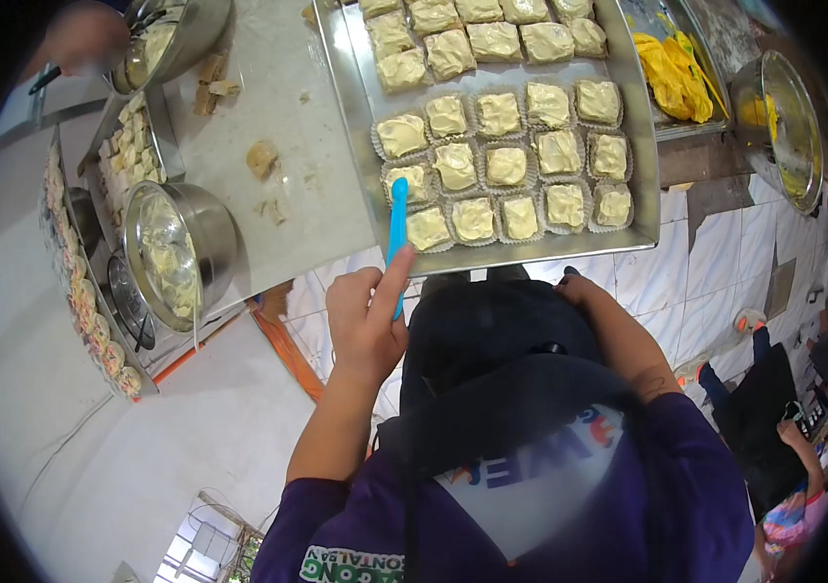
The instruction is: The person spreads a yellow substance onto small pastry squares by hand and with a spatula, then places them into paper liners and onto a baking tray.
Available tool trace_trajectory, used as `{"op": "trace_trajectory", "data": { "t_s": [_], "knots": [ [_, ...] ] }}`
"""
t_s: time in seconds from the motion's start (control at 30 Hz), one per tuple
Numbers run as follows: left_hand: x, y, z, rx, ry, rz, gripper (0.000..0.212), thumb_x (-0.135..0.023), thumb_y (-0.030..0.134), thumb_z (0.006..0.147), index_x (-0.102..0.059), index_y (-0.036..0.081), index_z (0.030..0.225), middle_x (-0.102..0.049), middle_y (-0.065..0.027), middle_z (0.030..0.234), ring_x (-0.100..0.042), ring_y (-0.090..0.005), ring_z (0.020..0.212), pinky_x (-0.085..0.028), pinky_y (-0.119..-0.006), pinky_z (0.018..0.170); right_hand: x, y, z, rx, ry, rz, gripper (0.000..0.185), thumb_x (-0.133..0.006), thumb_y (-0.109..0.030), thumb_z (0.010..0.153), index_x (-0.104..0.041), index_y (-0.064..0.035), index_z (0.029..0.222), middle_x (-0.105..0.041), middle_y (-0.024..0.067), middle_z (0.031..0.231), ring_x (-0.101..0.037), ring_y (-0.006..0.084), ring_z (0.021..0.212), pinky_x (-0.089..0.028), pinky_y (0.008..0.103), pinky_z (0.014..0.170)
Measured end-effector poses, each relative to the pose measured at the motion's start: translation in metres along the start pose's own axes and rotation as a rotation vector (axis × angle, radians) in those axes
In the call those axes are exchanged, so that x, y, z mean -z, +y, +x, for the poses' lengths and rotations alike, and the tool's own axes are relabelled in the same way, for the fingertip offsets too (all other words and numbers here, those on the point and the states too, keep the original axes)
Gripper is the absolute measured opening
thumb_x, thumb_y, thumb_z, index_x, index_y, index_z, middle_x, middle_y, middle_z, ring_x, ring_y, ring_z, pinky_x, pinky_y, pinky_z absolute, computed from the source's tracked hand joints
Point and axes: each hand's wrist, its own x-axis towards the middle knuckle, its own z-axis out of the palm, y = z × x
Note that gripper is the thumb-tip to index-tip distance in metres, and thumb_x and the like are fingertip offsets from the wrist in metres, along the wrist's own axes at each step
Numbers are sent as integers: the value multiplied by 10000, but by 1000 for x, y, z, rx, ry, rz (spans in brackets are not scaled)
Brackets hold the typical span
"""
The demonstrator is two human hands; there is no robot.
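My left hand grips a light-blue plastic utensil, its rounded end over a frosted square near the tray's left side. Whether it touches the frosting is unclear. The metal tray holds rows of squares with pale yellow frosting. Those nearer me sit in pleated paper liners; the farther group shows no liners. Beside my waist, at the dark garment, is my right hand, its fingers partly hidden.
Left stand a steel bowl of pale frosting, a pan of pale pieces and a tray of decorated pastries. Brown scraps lie on the worktop. Yellow plastic and another bowl are right. Other people are nearby.
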Motion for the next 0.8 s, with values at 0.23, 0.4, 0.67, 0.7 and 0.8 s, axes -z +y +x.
{"op": "trace_trajectory", "data": {
  "t_s": [0.23,0.4,0.67,0.7,0.8],
  "knots": [
    [3,7,-2,72,17,6,471,-588,-68,652,-577,99,1092,-454,-52,732,-431,-199,695,-357,-287,628,3,-6,0,8,10,-3,431,-535,-369,773,-592,-5,995,-540,206,1061,-529,335,979,-414,376,848],
    [8,9,1,54,24,14,463,-596,-60,657,-577,101,1091,-459,-52,736,-435,-201,704,-360,-293,631,3,-6,4,29,7,-69,422,-536,-374,772,-606,-11,975,-521,208,1079,-511,340,1001,-408,379,855],
    [6,7,1,45,-15,-24,412,-581,-55,676,-577,59,1072,-472,-59,745,-442,-205,698,-368,-287,637,-3,-2,14,1,42,6,406,-534,-375,774,-615,-25,964,-531,210,1062,-517,334,990,-412,381,841],
    [9,9,4,33,53,-37,453,-574,-56,648,-570,60,1086,-471,-52,715,-443,-206,661,-345,-295,605,-4,-2,14,7,44,15,412,-538,-374,771,-609,-20,971,-537,210,1055,-520,331,987,-413,381,838],
    [5,7,5,13,98,-63,490,-567,-54,621,-562,58,1099,-467,-45,682,-442,-206,622,-322,-305,570,-5,-1,16,5,39,23,427,-543,-372,766,-597,-9,985,-554,208,1033,-531,324,974,-416,379,832]
  ]
}}
